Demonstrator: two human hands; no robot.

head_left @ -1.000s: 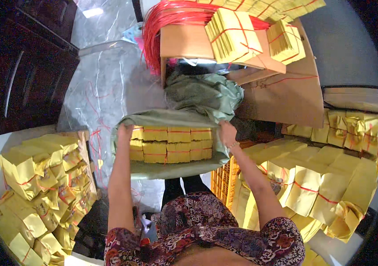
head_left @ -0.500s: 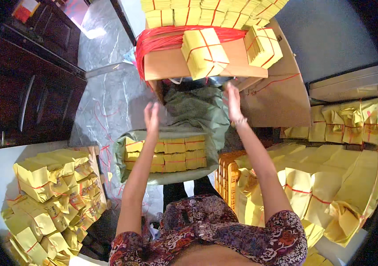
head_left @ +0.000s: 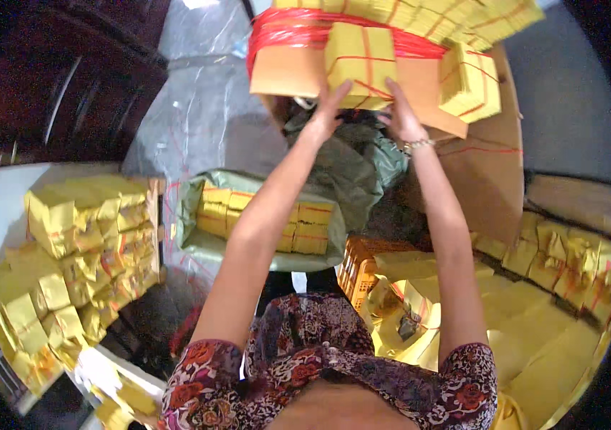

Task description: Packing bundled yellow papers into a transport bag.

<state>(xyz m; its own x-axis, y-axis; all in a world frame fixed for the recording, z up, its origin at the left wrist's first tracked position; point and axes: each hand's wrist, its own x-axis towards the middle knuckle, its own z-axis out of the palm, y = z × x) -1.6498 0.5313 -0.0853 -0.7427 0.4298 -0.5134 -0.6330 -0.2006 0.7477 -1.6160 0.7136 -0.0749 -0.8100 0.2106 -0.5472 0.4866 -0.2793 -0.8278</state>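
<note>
A thick bundle of yellow paper [head_left: 361, 54], tied crosswise with red string, lies on the near edge of a brown tabletop [head_left: 287, 68]. My left hand [head_left: 325, 113] is at the bundle's near left corner, fingers against it. At the near right corner my right hand [head_left: 404, 120], with a bracelet at the wrist, closes on it too. Some fingertips are hidden beneath or behind the bundle. Below my forearms sits an open green sack [head_left: 189, 218] with rows of tied yellow bundles [head_left: 310, 222] packed inside; my left forearm covers part of them.
Another tied bundle [head_left: 470, 82] rests at the tabletop's right, before a heap of red string [head_left: 287, 29]. Yellow stacks stand at left [head_left: 51, 215] and right [head_left: 520, 308]. An orange crate [head_left: 355, 269] is beside the sack. A dark door [head_left: 55, 93] is at far left.
My hands, apart and away from the bundle before, have moved forward and together onto its near end. The whole view has shifted, putting the tabletop further right.
</note>
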